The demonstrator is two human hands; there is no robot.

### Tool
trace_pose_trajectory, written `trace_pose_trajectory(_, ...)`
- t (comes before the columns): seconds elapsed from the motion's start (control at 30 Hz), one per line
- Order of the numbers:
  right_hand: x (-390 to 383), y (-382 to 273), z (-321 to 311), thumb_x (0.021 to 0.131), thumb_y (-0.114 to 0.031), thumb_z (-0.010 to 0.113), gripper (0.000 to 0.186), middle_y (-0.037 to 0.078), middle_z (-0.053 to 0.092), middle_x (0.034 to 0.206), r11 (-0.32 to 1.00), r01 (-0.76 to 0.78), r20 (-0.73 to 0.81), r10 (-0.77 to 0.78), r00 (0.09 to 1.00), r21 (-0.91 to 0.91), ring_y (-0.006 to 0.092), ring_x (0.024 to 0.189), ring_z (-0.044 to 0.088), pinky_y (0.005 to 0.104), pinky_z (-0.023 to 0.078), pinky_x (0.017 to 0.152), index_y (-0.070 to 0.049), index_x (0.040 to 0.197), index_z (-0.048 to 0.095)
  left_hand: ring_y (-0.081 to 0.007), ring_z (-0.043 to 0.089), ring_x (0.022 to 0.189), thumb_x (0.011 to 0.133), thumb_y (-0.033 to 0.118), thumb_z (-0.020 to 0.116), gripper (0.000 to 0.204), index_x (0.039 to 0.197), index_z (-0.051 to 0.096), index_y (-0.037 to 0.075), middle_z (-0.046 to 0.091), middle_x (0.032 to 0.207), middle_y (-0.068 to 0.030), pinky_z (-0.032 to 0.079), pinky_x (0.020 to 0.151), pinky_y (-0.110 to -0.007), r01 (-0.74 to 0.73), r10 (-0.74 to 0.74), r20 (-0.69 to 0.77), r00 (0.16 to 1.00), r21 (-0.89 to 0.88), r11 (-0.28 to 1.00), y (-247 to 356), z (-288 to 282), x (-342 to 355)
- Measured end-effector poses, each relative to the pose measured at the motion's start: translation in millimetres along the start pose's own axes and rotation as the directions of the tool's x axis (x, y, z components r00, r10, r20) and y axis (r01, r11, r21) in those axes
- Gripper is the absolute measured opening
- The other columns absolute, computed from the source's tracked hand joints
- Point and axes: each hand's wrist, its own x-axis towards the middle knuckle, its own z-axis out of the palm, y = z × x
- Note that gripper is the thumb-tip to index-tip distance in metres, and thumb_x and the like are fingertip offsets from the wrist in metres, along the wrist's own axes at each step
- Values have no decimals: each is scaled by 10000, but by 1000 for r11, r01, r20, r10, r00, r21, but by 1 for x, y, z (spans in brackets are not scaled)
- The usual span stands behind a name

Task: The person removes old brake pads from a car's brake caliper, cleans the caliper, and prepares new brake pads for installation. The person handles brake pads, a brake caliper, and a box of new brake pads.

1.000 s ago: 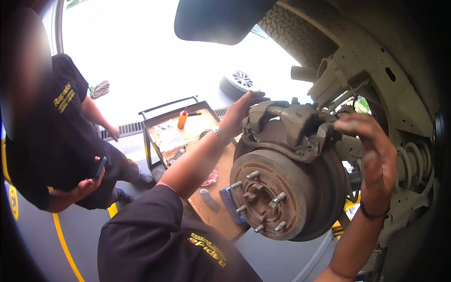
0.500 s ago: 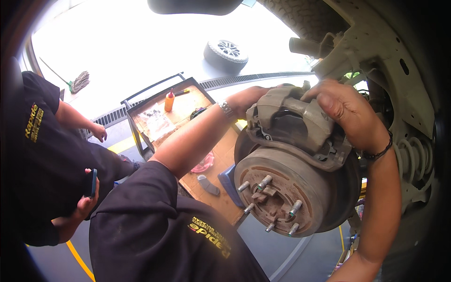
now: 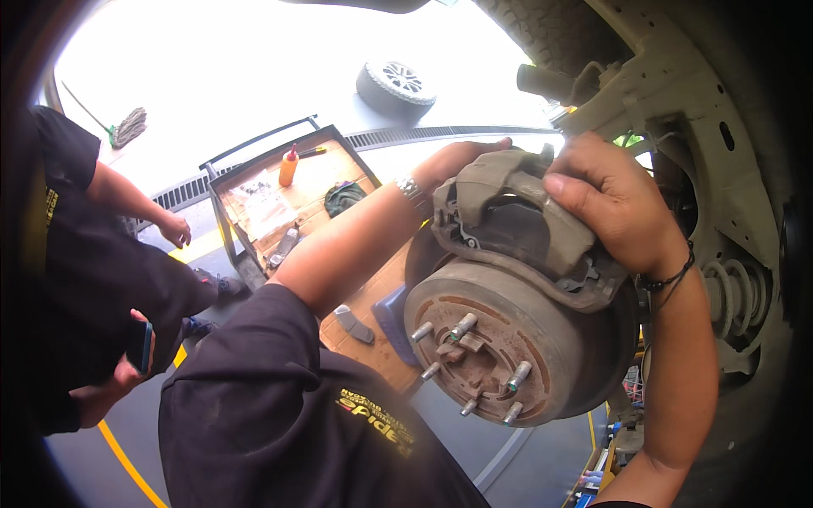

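Fingers (image 3: 569, 193) of the right hand (image 3: 614, 207) curl together over the top of the brake caliper (image 3: 517, 224), clamped on its grey casting. Left hand (image 3: 461, 159) grips the caliper's far end from behind; its fingers are mostly hidden, so I cannot tell how far they close, though the palm sits against the metal.

Largest first: the vehicle's wheel arch and pale frame (image 3: 677, 127) fill the upper right, with a coil spring (image 3: 732, 296) low beside the right wrist. Below the caliper sits the rusty brake rotor (image 3: 500, 356), its hub facing the camera with about 6 wheel studs (image 3: 461, 326) sticking out. The caliper straddles the rotor's upper edge, touching it.

Behind the left forearm, a wooden desk on a cart (image 3: 279, 199) carries an orange bottle (image 3: 289, 166), a dark rag (image 3: 343, 199) and small tools. A loose wheel (image 3: 395, 87) lies on the bright floor beyond. A mop (image 3: 127, 129) lies upper left.

At left, another person in a black shirt (image 3: 76, 279) crouches, holding a phone (image 3: 141, 347) in 1 hand.
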Motion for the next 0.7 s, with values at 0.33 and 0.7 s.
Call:
trace_pose_trajectory(0.33,1,2,-4,892,-325,669,360,189,655,853,996,34,22,-32,999,-78,357,860,612,428,483,787,32,850,703,-228,696,1002,1098,326,372,438,1318,536,-15,657,1180,-183,595,864,-350,5,-8,-53,999,-60,998,-7,-12,6)
trace_pose_trajectory(0.7,5,11,-2,849,-365,734,381,154,628,859,997,41,48,-38,998,-61,294,852,582,372,470,769,12,855,679,-272,656,1120,1107,348,317,513,1364,475,-66,602,1297,-221,556,959,-391,80,-59,95,994,-240,967,0,4,-2)
